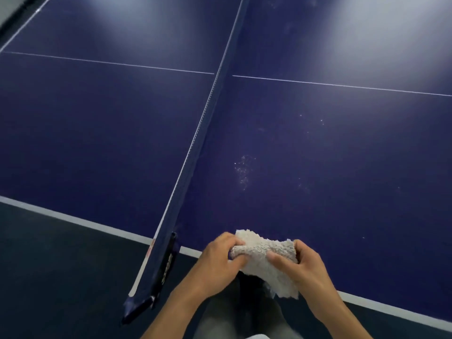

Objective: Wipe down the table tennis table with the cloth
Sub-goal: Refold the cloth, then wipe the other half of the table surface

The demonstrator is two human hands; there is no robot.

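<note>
A fluffy off-white cloth [265, 259] is bunched between both hands just over the near white edge line of the dark blue table tennis table [318, 155]. My left hand [216, 261] grips its left end with curled fingers. My right hand [302, 265] pinches its right side, and a loose flap hangs down below the table edge. Pale dusty specks [243, 170] mark the table surface beyond the cloth, to the right of the net.
The net [208, 113] runs from far centre to the near edge, ending at its black clamp post [166, 263] left of my hands. White centre lines cross both halves. Dark floor [61, 277] lies below the table edge.
</note>
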